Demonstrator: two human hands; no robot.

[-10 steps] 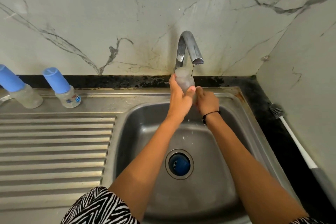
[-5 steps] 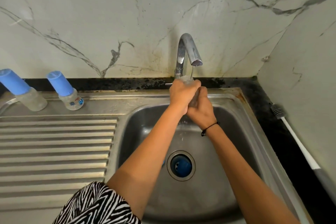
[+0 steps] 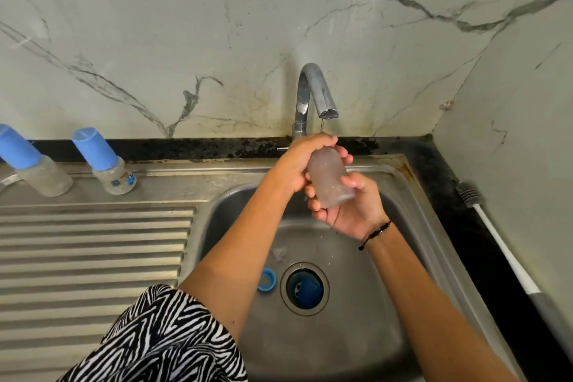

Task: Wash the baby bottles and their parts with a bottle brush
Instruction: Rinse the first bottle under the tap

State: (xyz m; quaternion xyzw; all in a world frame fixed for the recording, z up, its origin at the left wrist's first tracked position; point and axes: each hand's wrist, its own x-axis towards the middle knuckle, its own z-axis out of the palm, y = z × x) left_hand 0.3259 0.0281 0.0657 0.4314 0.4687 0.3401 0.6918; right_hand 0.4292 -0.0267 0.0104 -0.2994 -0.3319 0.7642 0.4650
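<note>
While a thin trickle is falling from the tap (image 3: 316, 96), both hands are working one uncapped bottle (image 3: 330, 178) over the sink (image 3: 412, 226). The left hand (image 3: 302, 161) is wrapping its curled fingers over the bottle's upper end, just under the spout; the right hand (image 3: 350, 211) is cupping the lower end from beneath, fingers closed round it. The bottle is lying tilted, cloudy, and clear of the basin floor.

This is looking like a hand rinse or rub of the outer wall. To do it well, the person is best turning the bottle between the two palms so every side is meeting the water, and keeping the lower grip firm, since wet plastic is likely slippery.

A blue ring (image 3: 266, 280) is lying on the basin floor just beside the drain (image 3: 305, 288). Two capped bottles (image 3: 107, 164) are standing well apart on the left ledge. The bottle brush (image 3: 483, 211) is resting untouched on the right counter, near enough for the interior scrub.
</note>
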